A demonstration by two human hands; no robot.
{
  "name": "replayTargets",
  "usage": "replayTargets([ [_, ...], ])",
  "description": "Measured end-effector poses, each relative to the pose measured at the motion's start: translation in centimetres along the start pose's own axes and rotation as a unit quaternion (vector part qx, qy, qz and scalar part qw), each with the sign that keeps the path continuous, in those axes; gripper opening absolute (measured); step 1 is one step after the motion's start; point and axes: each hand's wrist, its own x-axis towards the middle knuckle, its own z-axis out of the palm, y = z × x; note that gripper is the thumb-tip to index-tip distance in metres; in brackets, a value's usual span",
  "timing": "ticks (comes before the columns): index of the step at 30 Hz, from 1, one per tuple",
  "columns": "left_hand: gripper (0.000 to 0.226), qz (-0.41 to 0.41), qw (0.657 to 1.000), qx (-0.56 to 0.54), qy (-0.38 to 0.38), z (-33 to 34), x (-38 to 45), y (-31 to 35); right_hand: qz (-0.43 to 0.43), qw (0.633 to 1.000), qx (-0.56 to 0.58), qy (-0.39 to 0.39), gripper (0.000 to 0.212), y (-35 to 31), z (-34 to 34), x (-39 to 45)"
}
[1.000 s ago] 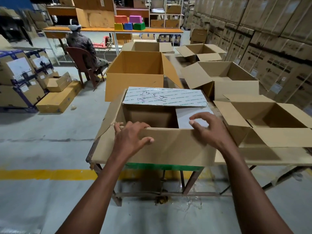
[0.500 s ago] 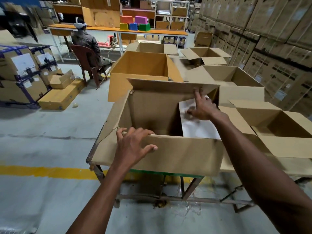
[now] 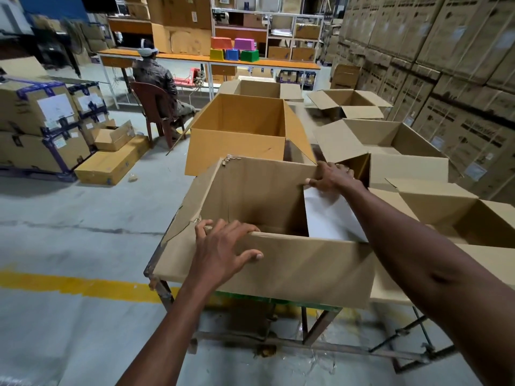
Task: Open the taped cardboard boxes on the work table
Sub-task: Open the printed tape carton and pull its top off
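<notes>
Head view: the nearest cardboard box (image 3: 267, 263) sits at the work table (image 3: 152, 271) edge. The left hand (image 3: 223, 253) grips its near wall; the right hand (image 3: 331, 176) pinches the far flap (image 3: 259, 190). Risk: pulling hard may tip the overhanging box off.

Left hand (image 3: 223, 253): arm extended forward, palm down, fingers spread and hooked over a cardboard edge, thumb splayed to the right along the outer face. Right hand (image 3: 331, 176): arm stretched farther forward and fully extended, fingers curled over a cardboard edge, thumb pressed on the inner side.
</notes>
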Motion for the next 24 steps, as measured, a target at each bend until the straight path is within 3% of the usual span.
replayTargets([
  [7,0.046,0.009,1.0,-0.003,0.0,0.0,0.5,-0.1,-0.008,1.0,0.001,0.01,0.081,-0.8,-0.4,-1.3],
  [10,0.047,0.008,1.0,-0.004,-0.001,-0.2,0.6,-0.1,-0.04,0.998,0.021,0.041,0.063,-3.1,-0.7,-3.9],
  [15,0.051,-0.021,0.999,-0.016,-0.027,-1.1,1.5,0.6,-0.1,0.97,0.158,-0.157,0.025,-7.4,0.3,-11.0],
  [17,0.049,-0.034,0.999,-0.021,-0.022,-1.3,1.7,0.8,-0.091,0.961,0.167,-0.203,0.024,-8.5,0.9,-13.2],
  [20,0.049,-0.045,0.998,-0.03,-0.01,-1.3,1.6,1.0,-0.065,0.96,0.138,-0.234,0.03,-9.2,1.0,-15.1],
  [24,0.048,-0.046,0.998,-0.039,0.005,-1.3,1.3,1.1,-0.054,0.97,0.142,-0.191,0.035,-9.2,0.5,-16.0],
])
